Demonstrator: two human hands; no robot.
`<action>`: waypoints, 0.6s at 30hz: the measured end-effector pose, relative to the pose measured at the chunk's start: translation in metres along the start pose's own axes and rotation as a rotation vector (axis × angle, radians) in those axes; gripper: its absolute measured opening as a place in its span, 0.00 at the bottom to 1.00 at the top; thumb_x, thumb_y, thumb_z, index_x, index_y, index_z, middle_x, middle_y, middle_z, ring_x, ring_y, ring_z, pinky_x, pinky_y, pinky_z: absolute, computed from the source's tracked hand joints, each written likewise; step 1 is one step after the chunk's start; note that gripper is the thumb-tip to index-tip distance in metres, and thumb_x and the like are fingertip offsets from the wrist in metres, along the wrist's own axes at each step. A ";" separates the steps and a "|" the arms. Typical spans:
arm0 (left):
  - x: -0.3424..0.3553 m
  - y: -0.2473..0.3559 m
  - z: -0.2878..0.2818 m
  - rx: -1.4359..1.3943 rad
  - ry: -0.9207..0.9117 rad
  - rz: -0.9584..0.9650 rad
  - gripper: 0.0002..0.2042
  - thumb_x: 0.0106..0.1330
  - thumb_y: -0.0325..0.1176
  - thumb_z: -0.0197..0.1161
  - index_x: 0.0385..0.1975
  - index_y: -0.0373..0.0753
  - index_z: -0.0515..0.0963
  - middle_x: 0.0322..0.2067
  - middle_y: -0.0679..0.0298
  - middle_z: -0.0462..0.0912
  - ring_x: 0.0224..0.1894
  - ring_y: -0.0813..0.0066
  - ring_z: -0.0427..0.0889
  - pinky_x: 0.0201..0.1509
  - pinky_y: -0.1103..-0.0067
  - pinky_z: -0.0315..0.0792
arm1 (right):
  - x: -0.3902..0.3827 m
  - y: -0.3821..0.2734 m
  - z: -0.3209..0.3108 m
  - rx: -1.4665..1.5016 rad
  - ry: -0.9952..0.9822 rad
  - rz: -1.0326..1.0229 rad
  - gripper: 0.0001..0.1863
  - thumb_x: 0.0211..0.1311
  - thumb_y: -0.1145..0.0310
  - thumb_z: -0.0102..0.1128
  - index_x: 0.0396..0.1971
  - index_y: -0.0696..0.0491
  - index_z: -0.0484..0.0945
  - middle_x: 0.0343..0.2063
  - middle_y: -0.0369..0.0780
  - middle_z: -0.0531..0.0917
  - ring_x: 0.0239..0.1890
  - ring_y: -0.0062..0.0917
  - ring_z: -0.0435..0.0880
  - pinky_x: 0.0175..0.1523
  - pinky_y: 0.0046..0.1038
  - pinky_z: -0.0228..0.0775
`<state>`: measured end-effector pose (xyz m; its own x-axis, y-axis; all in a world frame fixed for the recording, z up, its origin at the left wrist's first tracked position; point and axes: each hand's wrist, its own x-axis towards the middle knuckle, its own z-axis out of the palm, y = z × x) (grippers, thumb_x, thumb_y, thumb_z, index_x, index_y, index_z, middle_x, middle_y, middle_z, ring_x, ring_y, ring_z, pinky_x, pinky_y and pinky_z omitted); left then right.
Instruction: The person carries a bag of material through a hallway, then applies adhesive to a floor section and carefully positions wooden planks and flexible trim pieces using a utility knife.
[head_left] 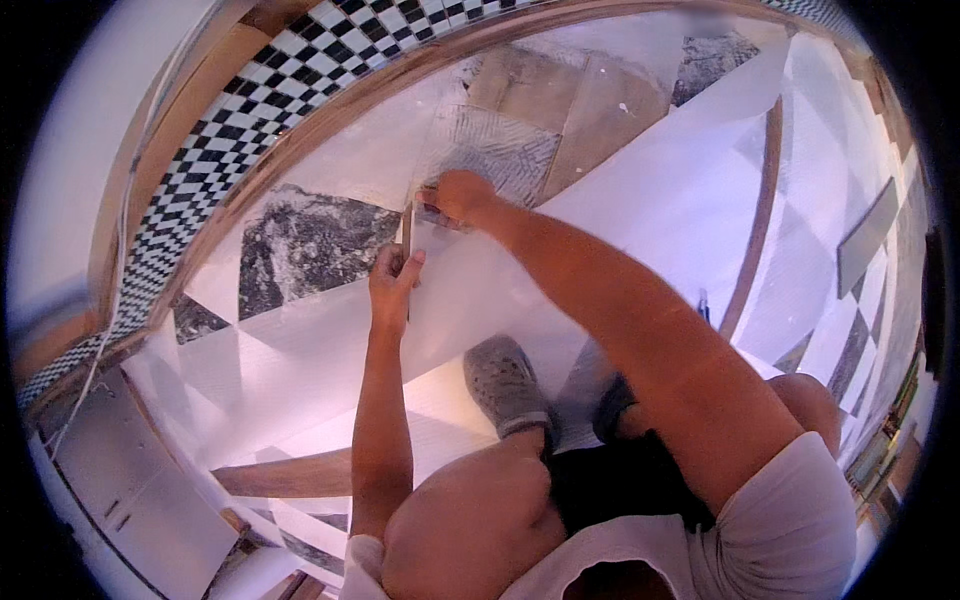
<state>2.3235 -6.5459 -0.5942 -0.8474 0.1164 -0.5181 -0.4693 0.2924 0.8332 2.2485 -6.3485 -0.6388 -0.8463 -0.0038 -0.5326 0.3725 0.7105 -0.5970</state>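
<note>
I crouch over a tiled floor with both arms reaching forward. My left hand (393,275) is closed on a thin, flat strip (407,232), seen edge-on and standing upright between thumb and fingers; its exact kind cannot be made out. Close to its upper end, my right hand (465,194) is closed round a small tool with a dark grip (428,197), mostly hidden by the fingers. Beyond that hand lies a patch of grey adhesive (497,143) combed into ridges. A black-and-white marbled tile (312,248) lies left of my hands.
White sheeting (640,200) covers the floor around my grey clog (505,383). A black-and-white checked mosaic band (250,112) curves along the left and far side, beside a white cable (128,200). Brown strips (290,474) lie at lower left and right. A grey rectangular piece (866,236) lies farther right.
</note>
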 end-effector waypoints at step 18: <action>-0.033 -0.017 0.042 0.476 -0.264 0.221 0.18 0.59 0.36 0.70 0.41 0.32 0.74 0.33 0.53 0.82 0.33 0.63 0.81 0.41 0.70 0.75 | -0.293 0.295 -0.199 -0.289 0.655 0.393 0.17 0.69 0.61 0.55 0.47 0.60 0.73 0.42 0.50 0.80 0.46 0.44 0.80 0.53 0.43 0.74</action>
<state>2.3697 -6.5145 -0.5994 -0.7933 0.4377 -0.4232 -0.0737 0.6210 0.7803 2.5307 -5.9982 -0.5397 -0.7584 0.6323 -0.1583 0.6515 0.7280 -0.2132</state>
